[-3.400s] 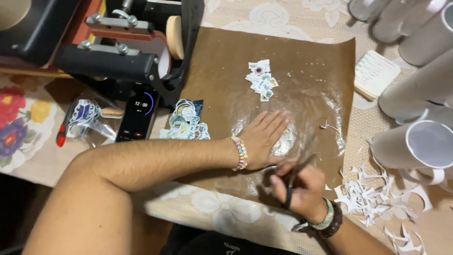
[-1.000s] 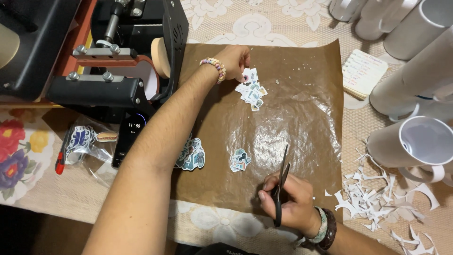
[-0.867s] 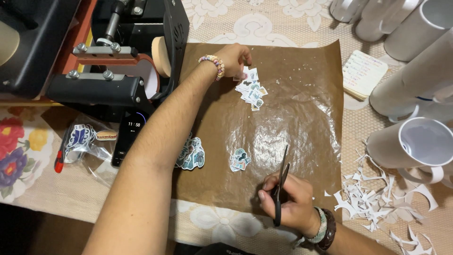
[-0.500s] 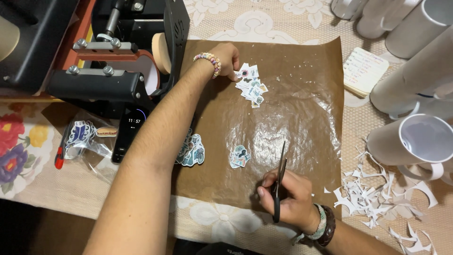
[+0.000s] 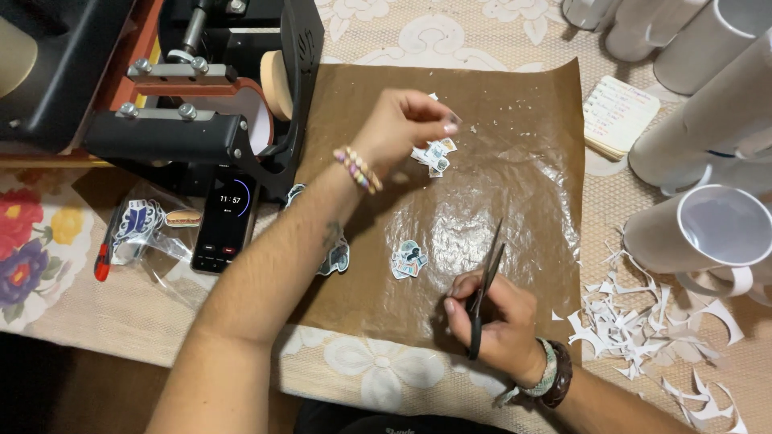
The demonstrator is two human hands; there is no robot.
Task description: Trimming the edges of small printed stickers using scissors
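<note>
Fingers of the left hand (image 5: 402,124) pinch one small printed paper cut-out above the far pile of cut-outs (image 5: 433,155) on the brown baking-paper sheet (image 5: 515,201), while the right hand (image 5: 494,317) grips closed black scissors (image 5: 485,281), parked blades-away.

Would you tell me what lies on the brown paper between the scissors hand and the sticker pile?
Head view: only bare, shiny brown paper sheet between right hand and small cut-out stickers.

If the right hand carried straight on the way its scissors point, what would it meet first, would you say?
Probably bare brown paper: the right hand aims its scissors up the sheet, passing right of the small cutout pile. Height is unclear.
</note>
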